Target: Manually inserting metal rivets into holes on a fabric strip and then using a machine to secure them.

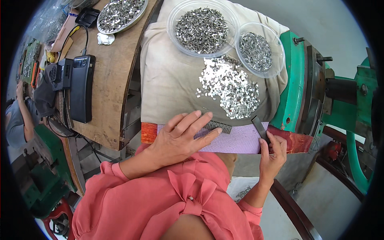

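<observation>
My left hand (180, 138) lies flat with fingers spread on a purple pad (240, 142), fingertips touching a short row of small metal pieces (218, 126) lined up on it. My right hand (273, 154) grips a dark flat metal bar (260, 127) that stands tilted on the pad's right end. Just beyond the pad, a loose heap of shiny small metal pieces (230, 88) lies on a beige cloth (168, 76). Two clear round bowls hold more metal parts: a larger one (202, 28) and a smaller one (259, 50).
A green press machine (320, 88) stands at the right. A wooden bench (108, 80) at the left carries a black device (82, 88), cables and a metal tray of parts (120, 14). Another person (18, 116) sits at the far left.
</observation>
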The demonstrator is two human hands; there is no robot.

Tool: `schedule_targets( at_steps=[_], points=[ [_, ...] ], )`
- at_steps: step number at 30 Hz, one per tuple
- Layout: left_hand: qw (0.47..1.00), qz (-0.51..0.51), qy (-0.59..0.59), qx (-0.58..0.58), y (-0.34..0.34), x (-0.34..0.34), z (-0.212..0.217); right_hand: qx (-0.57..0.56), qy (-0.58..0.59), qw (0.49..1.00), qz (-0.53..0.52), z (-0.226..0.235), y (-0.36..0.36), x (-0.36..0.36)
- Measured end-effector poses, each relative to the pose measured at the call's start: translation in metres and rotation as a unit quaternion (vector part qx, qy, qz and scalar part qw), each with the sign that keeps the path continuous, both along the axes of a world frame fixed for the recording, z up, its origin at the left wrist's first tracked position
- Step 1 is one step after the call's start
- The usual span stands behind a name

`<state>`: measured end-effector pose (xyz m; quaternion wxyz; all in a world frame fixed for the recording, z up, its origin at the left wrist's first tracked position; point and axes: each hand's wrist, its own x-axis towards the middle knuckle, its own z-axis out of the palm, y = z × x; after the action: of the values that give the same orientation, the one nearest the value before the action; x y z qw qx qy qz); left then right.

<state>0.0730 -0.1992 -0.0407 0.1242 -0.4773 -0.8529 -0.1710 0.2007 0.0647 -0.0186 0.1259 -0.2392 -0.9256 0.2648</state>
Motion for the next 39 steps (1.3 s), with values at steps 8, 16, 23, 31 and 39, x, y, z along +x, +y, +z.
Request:
schedule_targets(
  at_steps=[8,16,23,31,39],
  points=[
    [0.998,0.016,-0.049,0.041,0.001,0.0,0.004,0.018,0.022,0.999,0.043,0.003,-0.001,-0.006],
    [0.959,0.108,-0.199,0.171,-0.028,-0.016,0.009,-0.009,0.054,0.986,0.155,0.023,-0.038,-0.033],
    [0.937,0.149,-0.276,0.153,-0.028,-0.022,0.017,-0.004,0.063,0.958,0.279,0.016,-0.066,-0.073],
    [0.941,0.13,-0.288,0.119,-0.017,-0.025,0.018,-0.003,0.046,0.956,0.29,0.016,-0.072,-0.078],
    [0.937,0.133,-0.309,0.096,-0.014,-0.028,0.021,-0.015,0.041,0.978,0.203,0.018,-0.068,-0.066]
  ],
)
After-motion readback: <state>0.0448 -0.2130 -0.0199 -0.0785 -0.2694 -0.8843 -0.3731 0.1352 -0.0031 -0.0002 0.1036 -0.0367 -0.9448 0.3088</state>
